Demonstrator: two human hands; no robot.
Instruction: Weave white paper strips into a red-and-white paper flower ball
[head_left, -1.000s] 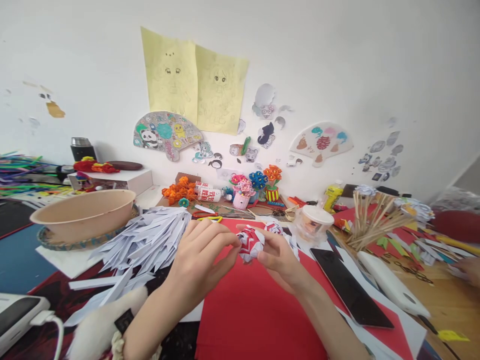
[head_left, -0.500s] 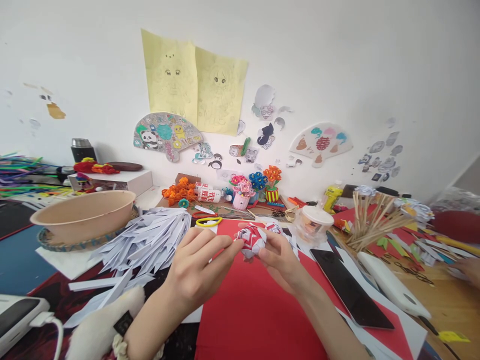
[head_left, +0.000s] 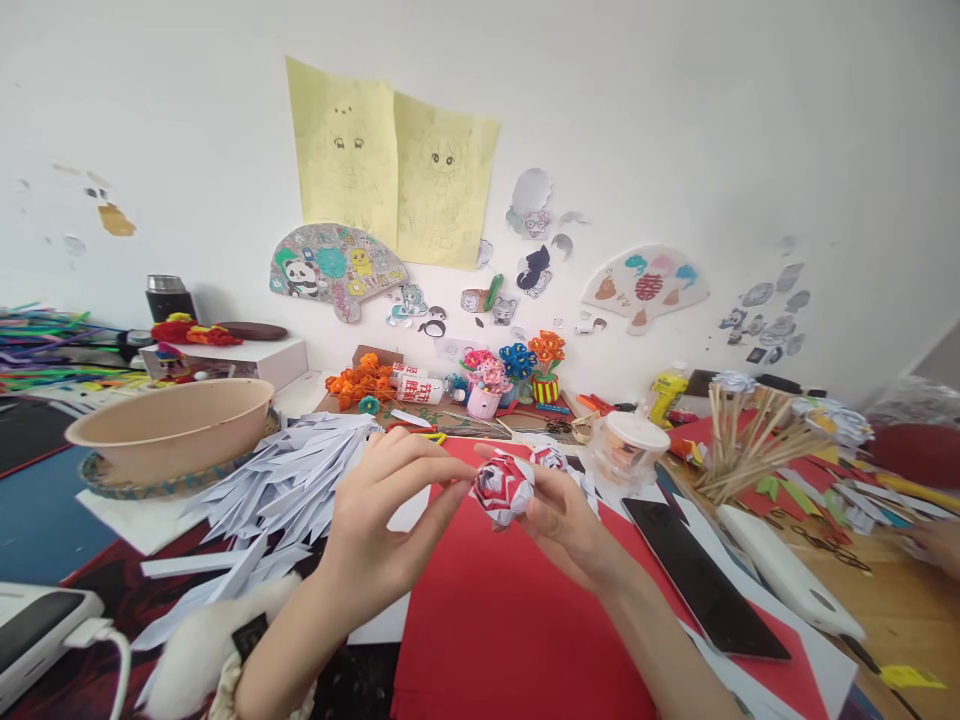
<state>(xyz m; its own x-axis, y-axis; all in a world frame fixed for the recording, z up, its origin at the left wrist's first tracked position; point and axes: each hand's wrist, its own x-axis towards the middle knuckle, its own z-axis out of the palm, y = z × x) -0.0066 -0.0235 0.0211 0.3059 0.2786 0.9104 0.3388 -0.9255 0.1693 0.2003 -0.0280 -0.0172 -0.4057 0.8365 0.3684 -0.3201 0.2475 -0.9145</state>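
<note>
A small red-and-white folded paper rose (head_left: 504,486) is held up above a red paper sheet (head_left: 495,620). My right hand (head_left: 564,520) grips it from the right and below, fingers curled round it. My left hand (head_left: 379,530) pinches its left edge between thumb and fingertips. A second red-and-white paper flower (head_left: 547,458) lies just behind on the table.
A heap of white paper strips (head_left: 292,480) and a beige bowl (head_left: 169,425) lie to the left. A black phone (head_left: 701,575), a white case (head_left: 780,575), wooden sticks (head_left: 750,435) and a lidded clear jar (head_left: 628,445) are on the right. Another person's hand (head_left: 937,540) shows at the right edge.
The paper rose has turned in my hands so its spiral top faces the camera, and both hands have risen slightly. My left fingertips shifted along its left edge.
</note>
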